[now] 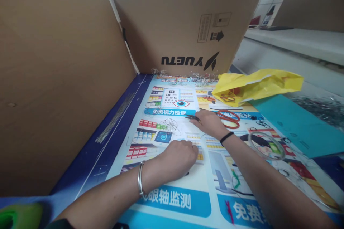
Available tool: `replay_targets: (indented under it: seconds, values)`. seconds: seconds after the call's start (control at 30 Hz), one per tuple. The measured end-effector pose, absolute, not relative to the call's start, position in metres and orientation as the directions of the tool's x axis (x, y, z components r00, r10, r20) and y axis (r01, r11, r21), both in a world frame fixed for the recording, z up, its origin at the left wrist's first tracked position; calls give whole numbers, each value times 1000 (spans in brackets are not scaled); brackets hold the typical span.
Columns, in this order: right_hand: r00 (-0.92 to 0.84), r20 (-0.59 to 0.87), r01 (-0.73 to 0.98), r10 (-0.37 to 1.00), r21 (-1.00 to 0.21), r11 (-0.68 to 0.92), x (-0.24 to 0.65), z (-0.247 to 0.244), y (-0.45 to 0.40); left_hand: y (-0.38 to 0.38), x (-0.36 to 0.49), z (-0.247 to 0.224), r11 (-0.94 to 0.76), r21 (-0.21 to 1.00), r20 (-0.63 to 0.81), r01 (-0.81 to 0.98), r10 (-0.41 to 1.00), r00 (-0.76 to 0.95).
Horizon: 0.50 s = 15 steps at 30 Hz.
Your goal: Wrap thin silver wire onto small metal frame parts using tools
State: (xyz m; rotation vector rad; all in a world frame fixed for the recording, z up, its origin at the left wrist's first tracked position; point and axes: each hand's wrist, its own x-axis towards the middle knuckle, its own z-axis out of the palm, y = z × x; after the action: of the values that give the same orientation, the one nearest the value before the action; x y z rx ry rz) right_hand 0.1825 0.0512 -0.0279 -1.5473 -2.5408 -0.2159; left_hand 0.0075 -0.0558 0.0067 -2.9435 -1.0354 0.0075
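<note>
On the cardboard panel (163, 21) we read the brand YUETU (185, 61), printed upside down, with a solid arrow sign (217, 36) above it; the boxed print (204, 28) beside the arrow is too small for us. On the poster (205, 182) we make out 免费视力检查 on one blue banner (146, 111), rows of E-like signs on the eye chart (171, 96), 眼轴监测 on a lower banner (201, 204), and 免费 on its right-hand neighbour (225, 211), the rest covered by the right arm (258, 175).

Head-worn view, forward and downward
</note>
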Motion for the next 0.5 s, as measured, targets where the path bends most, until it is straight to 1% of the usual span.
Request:
replay_targets:
  seconds: [0.17,0.33,0.5]
  values:
    - [-455,212,888,865,33,459,183,-28,52,-52,-2,14,-841,-16,-15,541,541,841]
    - [-442,178,895,879,26,445,182,-26,52,-50,-6,15,-838,-50,-41,544,546,837]
    - [-440,175,896,881,17,444,181,-26,51,-49,-5,11,-830,-37,-70,556,557,828]
